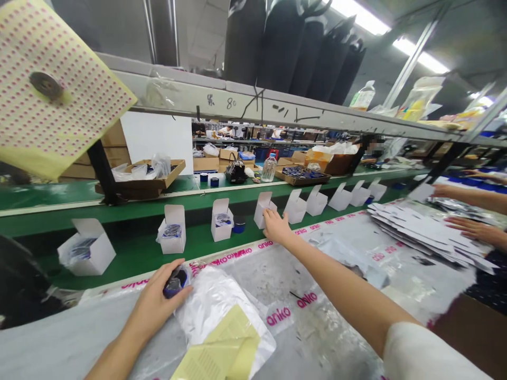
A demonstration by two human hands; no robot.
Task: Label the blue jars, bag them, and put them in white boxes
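Observation:
My left hand is wrapped round a round blue and black item in clear plastic, held just above the near edge of the work surface. Under and beside it lies a stack of white plastic bags with yellow printed sheets on top. My right hand reaches forward, its fingers closed on the near side of an open white box standing on the green belt. A blue round container stands left of that box. Further left, a white box holds a plastic-wrapped item.
More open white boxes line the belt, including a filled one and another at left. A shelf beam crosses overhead. At right, a co-worker's hands are near flat white cartons. A yellow dotted sheet hangs upper left.

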